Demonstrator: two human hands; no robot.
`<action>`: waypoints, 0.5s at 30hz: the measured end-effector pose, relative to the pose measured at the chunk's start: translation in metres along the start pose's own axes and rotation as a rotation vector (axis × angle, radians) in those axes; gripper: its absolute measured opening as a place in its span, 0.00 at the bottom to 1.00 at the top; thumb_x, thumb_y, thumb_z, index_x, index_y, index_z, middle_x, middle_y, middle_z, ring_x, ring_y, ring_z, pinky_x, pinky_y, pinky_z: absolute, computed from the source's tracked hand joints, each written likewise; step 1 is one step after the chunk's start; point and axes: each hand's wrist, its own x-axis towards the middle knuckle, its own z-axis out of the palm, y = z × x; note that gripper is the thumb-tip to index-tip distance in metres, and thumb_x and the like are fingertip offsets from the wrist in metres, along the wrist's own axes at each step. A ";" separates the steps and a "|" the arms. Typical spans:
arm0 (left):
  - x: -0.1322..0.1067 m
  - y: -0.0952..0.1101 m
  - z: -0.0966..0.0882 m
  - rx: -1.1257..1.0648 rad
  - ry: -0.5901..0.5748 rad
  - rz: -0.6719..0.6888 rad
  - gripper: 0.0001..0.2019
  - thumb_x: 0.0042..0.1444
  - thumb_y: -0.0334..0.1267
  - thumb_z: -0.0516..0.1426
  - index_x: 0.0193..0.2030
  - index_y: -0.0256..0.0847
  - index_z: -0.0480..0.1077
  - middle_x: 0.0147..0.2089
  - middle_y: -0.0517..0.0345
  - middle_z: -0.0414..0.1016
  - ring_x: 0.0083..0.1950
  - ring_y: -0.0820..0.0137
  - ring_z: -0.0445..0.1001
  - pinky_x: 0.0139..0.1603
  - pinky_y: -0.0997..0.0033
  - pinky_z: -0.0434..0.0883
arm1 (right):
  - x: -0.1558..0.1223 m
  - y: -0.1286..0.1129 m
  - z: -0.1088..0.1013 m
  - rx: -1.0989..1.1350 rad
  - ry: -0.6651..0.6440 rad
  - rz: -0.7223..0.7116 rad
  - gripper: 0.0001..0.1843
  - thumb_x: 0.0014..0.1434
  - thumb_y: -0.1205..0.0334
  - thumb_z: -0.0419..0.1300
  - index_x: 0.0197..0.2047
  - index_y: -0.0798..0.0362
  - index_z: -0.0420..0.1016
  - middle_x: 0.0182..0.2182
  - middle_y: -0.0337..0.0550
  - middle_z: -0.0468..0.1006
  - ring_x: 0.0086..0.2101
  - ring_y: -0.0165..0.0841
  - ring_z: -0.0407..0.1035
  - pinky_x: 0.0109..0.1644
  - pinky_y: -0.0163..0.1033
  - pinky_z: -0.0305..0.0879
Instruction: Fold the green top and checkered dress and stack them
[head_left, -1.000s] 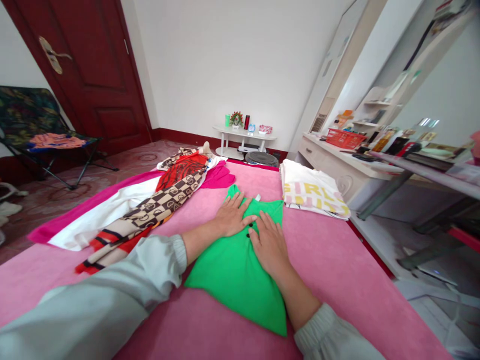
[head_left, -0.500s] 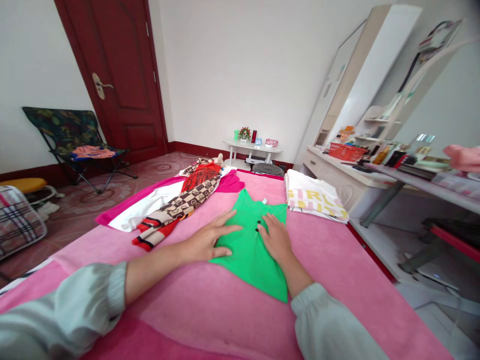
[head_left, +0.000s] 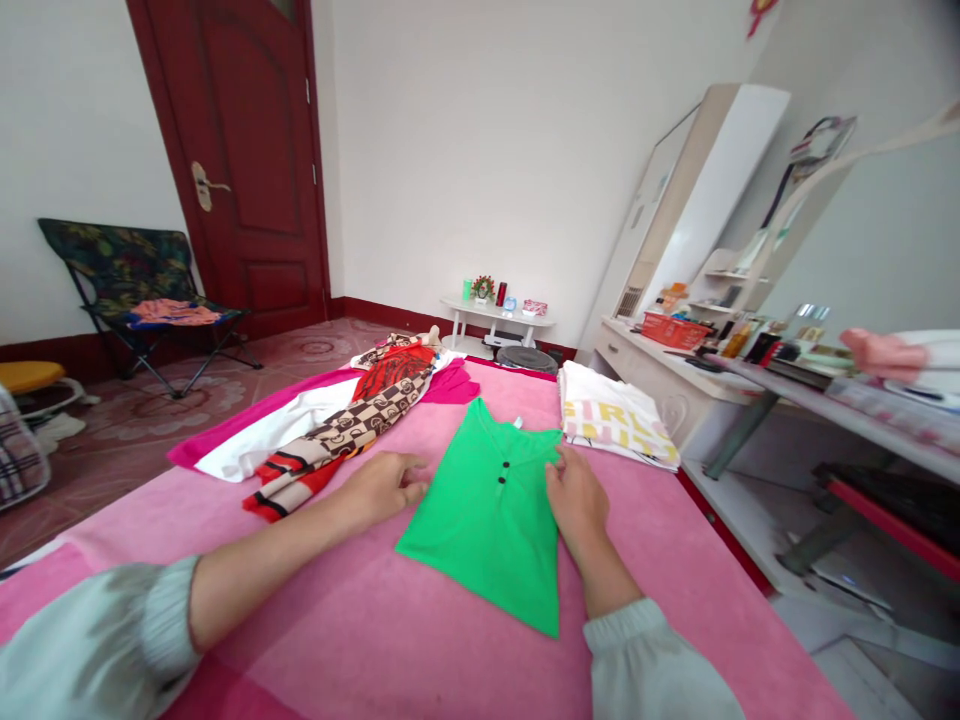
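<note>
A green top [head_left: 487, 520] with two black buttons at its neckline lies flat on the pink bed cover [head_left: 360, 610], its sides tucked in to a narrow shape. My left hand [head_left: 384, 490] hovers just off its left edge, fingers loosely bent and thumb apart, holding nothing. At the top's upper right edge is my right hand [head_left: 579, 500], its fingertips touching the fabric and its thumb and forefinger slightly apart. Further right lies a folded white shirt [head_left: 611, 400] with yellow and pink lettering.
To the left, a loose pile of clothes holds a checked brown garment [head_left: 367, 410], a white one [head_left: 277, 430] and magenta fabric [head_left: 199, 440]. A dressing table [head_left: 645, 360] with a red basket [head_left: 671, 330] stands right of the bed. A folding chair [head_left: 127, 270] is near the door.
My left hand has slid left off the green top. My right hand has moved from the buttons to the top's right edge. The view has shifted slightly.
</note>
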 end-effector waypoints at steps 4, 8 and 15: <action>0.023 0.008 0.008 -0.038 -0.039 -0.110 0.23 0.52 0.45 0.56 0.52 0.35 0.70 0.28 0.57 0.77 0.30 0.67 0.75 0.30 0.74 0.65 | 0.004 -0.001 -0.020 -0.190 -0.203 0.029 0.19 0.61 0.54 0.50 0.51 0.51 0.71 0.43 0.50 0.78 0.44 0.45 0.73 0.40 0.44 0.64; 0.024 0.008 0.010 -0.056 -0.082 -0.165 0.29 0.43 0.48 0.61 0.52 0.37 0.68 0.34 0.55 0.79 0.31 0.65 0.76 0.29 0.73 0.66 | 0.007 -0.004 -0.031 -0.204 -0.399 -0.019 0.18 0.57 0.49 0.54 0.44 0.51 0.74 0.43 0.50 0.78 0.44 0.45 0.73 0.38 0.42 0.65; 0.010 0.004 0.020 -0.566 -0.291 -0.210 0.31 0.33 0.47 0.66 0.47 0.36 0.72 0.38 0.55 0.80 0.38 0.60 0.77 0.33 0.69 0.71 | 0.002 -0.010 -0.026 -0.109 -0.427 -0.123 0.26 0.51 0.52 0.62 0.52 0.55 0.70 0.46 0.55 0.76 0.48 0.47 0.70 0.45 0.44 0.65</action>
